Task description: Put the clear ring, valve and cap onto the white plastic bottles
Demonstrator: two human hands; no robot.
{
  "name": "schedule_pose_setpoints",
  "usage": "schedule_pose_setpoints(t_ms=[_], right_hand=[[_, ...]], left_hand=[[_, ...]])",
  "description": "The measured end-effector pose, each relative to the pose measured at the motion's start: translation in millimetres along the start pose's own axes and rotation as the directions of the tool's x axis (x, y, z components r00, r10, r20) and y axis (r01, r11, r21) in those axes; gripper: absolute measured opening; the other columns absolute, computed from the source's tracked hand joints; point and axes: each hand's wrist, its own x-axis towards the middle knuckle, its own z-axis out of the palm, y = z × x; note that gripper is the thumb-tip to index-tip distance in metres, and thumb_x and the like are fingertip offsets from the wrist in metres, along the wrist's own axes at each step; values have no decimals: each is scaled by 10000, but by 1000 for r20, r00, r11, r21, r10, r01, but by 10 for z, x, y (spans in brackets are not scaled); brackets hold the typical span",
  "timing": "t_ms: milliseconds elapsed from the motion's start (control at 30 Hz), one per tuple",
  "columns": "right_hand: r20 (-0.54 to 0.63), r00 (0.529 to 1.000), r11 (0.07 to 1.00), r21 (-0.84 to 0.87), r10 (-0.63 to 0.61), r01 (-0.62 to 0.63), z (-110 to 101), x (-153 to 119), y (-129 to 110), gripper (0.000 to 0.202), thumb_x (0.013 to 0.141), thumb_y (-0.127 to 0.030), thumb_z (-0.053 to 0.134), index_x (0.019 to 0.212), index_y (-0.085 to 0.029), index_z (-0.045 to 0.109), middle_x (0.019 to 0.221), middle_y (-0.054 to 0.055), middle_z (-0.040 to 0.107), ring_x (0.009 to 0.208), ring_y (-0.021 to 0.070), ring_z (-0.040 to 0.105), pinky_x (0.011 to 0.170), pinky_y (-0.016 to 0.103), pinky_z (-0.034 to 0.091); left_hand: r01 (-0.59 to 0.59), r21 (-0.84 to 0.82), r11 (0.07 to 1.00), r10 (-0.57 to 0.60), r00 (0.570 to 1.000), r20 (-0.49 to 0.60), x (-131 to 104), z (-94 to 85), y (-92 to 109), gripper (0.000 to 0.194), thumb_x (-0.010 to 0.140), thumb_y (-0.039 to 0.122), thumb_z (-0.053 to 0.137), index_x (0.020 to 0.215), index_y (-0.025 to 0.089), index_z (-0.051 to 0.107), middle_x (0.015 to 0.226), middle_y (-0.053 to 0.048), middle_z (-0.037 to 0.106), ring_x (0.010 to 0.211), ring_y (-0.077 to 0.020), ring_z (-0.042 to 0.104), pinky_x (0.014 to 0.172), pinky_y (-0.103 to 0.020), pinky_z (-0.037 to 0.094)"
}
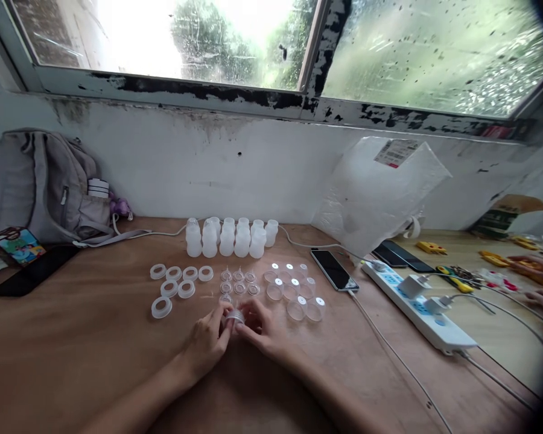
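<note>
Fingertips of the left hand [208, 339] and right hand [263, 330] close on a small round translucent plastic piece [235, 316], both hands half curled; from my remote seat I see them hide much of it. I cannot tell whether it touches the brown wooden tabletop [95, 361]. Taking that piece as my dial's centre, whitish plastic rings [161, 308] lie toward ten o'clock, clear thin-tipped plastic discs [239, 277] around twelve, frosted white bottles [227, 240] standing beyond them, and clear round plastic caps [297, 309] toward one and two. Farther toward two I make out a black-screened phone [334, 270] and a white power strip [416, 304].
</note>
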Motion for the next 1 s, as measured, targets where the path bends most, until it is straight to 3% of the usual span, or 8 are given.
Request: schedule_pose_setpoints(t_ms=[133,267,367,467,567,667,800,1000], right_hand=[[98,981,879,435,166,-193,-77,63,-20,501,754,-438,506,1166,-240,300,798,12,561,494,105,562,466,237,441],[76,981,890,411,180,-195,-81,96,32,342,675,-425,615,874,-161,532,714,6,588,473,95,560,484,225,423],[-13,980,914,364,199,-181,-63,91,44,288,676,-414,618,725,-138,551,654,-1,593,474,85,548,475,210,411],[-92,975,926,341,204,-161,-52,82,28,272,692,-404,605,724,-141,546,638,-10,593,468,81,544,456,199,406],[-106,974,933,324,198,-154,-42,79,18,273,692,-409,602,731,-146,541,640,-12,597,472,85,551,463,206,417],[-89,980,940,309,180,-145,-27,72,12,273,702,-411,592,732,-144,544,616,-8,596,499,101,562,484,222,432],[-86,986,950,289,146,-116,-10,57,-18,260,729,-401,566,727,-144,532,572,-15,575,500,100,552,488,219,419],[-95,978,933,330,186,-145,-36,79,28,293,714,-444,561,671,-166,477,535,-49,505,405,68,470,396,185,349]], left_hand=[[-74,-126,989,72,997,-20,44,-30,-130,209,707,93,381,880,195,438,777,-11,544,665,-135,523,632,-251,419],[-121,-235,964,135,990,44,88,-51,-191,212,652,72,418,825,179,477,750,-11,542,616,-110,493,535,-195,398],[-50,-369,928,90,992,93,92,-111,-104,151,747,179,399,872,166,483,742,-15,537,600,-104,498,531,-196,416],[25,-494,869,60,986,155,91,-174,9,272,832,279,279,1001,164,459,851,-46,550,683,-125,537,625,-249,458],[29,-464,886,53,985,163,96,-170,62,297,794,336,406,1034,163,425,866,-49,537,721,-138,545,641,-250,456],[-32,-335,942,65,994,90,97,-123,71,298,710,288,544,963,170,439,845,-29,512,708,-131,529,619,-232,446],[-90,-208,974,98,995,27,102,-94,79,208,708,235,526,897,172,466,794,-7,509,673,-118,506,607,-228,439],[-77,-221,972,78,997,-5,64,-61,55,255,747,256,495,986,185,443,848,-23,544,668,-120,539,586,-229,456]])
